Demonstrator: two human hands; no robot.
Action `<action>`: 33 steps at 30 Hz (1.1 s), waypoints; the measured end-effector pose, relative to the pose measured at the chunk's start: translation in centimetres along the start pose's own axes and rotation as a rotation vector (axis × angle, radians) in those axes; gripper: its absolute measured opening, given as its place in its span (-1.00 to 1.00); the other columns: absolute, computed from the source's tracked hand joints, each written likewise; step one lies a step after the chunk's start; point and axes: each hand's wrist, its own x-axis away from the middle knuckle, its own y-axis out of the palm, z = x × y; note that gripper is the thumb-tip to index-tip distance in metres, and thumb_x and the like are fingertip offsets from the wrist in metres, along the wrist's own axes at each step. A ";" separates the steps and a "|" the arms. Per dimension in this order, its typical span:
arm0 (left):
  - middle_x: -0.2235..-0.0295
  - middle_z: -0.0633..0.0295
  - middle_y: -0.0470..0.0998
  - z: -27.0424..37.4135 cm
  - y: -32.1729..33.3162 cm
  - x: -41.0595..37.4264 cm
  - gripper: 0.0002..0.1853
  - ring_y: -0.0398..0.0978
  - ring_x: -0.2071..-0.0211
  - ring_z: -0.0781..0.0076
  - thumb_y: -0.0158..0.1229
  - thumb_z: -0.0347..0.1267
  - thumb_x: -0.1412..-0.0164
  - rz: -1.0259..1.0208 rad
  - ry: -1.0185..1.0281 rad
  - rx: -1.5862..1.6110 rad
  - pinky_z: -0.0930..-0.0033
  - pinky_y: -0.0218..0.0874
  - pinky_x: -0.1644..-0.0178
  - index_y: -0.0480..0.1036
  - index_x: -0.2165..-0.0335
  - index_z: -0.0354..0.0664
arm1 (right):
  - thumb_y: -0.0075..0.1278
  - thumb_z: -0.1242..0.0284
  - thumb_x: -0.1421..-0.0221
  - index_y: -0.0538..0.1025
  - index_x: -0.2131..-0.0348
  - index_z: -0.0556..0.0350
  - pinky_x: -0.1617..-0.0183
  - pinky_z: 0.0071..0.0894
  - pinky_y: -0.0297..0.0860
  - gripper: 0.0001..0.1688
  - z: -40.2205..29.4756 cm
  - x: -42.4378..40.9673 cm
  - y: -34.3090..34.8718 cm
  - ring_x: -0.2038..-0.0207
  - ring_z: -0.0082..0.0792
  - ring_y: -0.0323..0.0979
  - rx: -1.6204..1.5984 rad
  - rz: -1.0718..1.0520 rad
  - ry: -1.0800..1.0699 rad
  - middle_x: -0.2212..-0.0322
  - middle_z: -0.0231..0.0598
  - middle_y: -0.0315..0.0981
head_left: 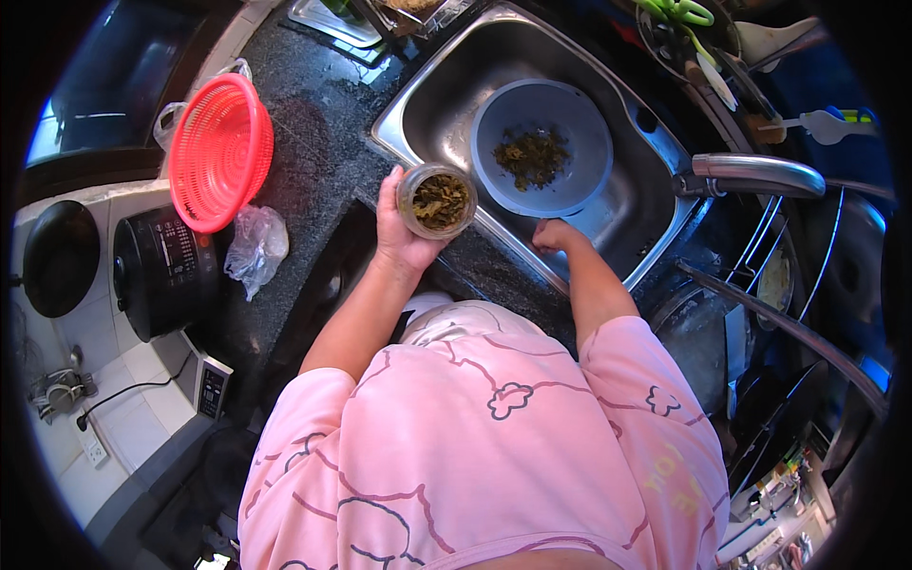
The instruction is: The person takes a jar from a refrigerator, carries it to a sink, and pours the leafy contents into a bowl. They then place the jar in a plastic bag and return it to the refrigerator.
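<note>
My left hand (400, 231) holds an open glass jar (474, 206) around its side, just in front of the sink's left corner. Chopped, olive-brown leafy vegetable (440, 201) shows through the jar's mouth. At the front rim of the steel sink (442, 121), my right hand (554, 235) has its fingers curled in, and nothing shows in it. Just beyond that hand sits a grey-blue round bowl (591, 128) in the sink. A clump of similar dark leafy vegetable (531, 153) lies at the bottom of the bowl.
A metal faucet (755, 174) reaches over the sink's right side. On the left counter stand a red plastic colander (224, 149), a clear plastic bag (258, 242) and a black electric cooker (167, 263). A dish rack (776, 306) is at right, below a holder of utensils (684, 43).
</note>
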 end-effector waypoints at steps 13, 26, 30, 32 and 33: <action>0.15 -0.21 0.46 0.2 -0.7 -1.3 -0.30 0.49 0.30 -0.08 -0.32 0.17 -0.20 -0.204 -0.114 -0.164 0.24 0.42 0.43 0.40 0.05 -0.15 | 0.14 0.50 0.01 0.47 0.46 0.07 0.41 -0.60 0.29 -0.89 -1.5 18.1 -2.4 0.51 -0.58 0.33 -1.174 0.066 -0.589 0.56 -0.42 0.39; 0.19 -0.16 0.49 -1.4 2.6 0.2 -0.33 0.52 0.27 -0.04 -0.27 0.18 -0.22 -0.151 -0.148 -0.225 0.18 0.45 0.41 0.42 0.10 -0.13 | 0.24 0.52 0.16 0.45 0.51 0.04 0.50 -0.40 0.38 -0.79 1.8 7.1 -1.2 0.49 -0.46 0.48 -0.535 0.265 -0.097 0.54 -0.29 0.50; 0.20 -0.19 0.51 -1.4 1.9 0.6 -0.35 0.54 0.26 -0.08 -0.25 0.14 -0.23 -0.123 -0.083 -0.113 0.05 0.50 0.35 0.41 0.06 -0.14 | 0.20 0.50 0.19 0.54 0.36 0.00 0.21 -0.31 0.44 -0.74 2.5 2.1 -0.1 0.27 -0.24 0.52 -0.016 0.450 -0.063 0.31 -0.18 0.57; 0.20 -0.20 0.50 -1.1 1.1 0.9 -0.36 0.55 0.28 -0.07 -0.25 0.13 -0.23 -0.128 -0.079 -0.096 0.06 0.50 0.38 0.40 0.05 -0.14 | 0.17 0.46 0.15 0.56 0.32 -0.04 0.08 -0.28 0.39 -0.73 1.1 0.9 0.3 0.16 -0.17 0.48 -0.032 0.521 0.086 0.22 -0.16 0.54; 0.20 -0.20 0.50 -0.9 0.6 1.1 -0.36 0.55 0.29 -0.07 -0.25 0.13 -0.23 -0.125 -0.071 -0.084 0.06 0.50 0.39 0.40 0.04 -0.14 | 0.15 0.44 0.13 0.56 0.30 -0.07 0.02 -0.27 0.37 -0.73 0.4 0.6 0.5 0.11 -0.13 0.46 -0.035 0.551 0.156 0.18 -0.15 0.53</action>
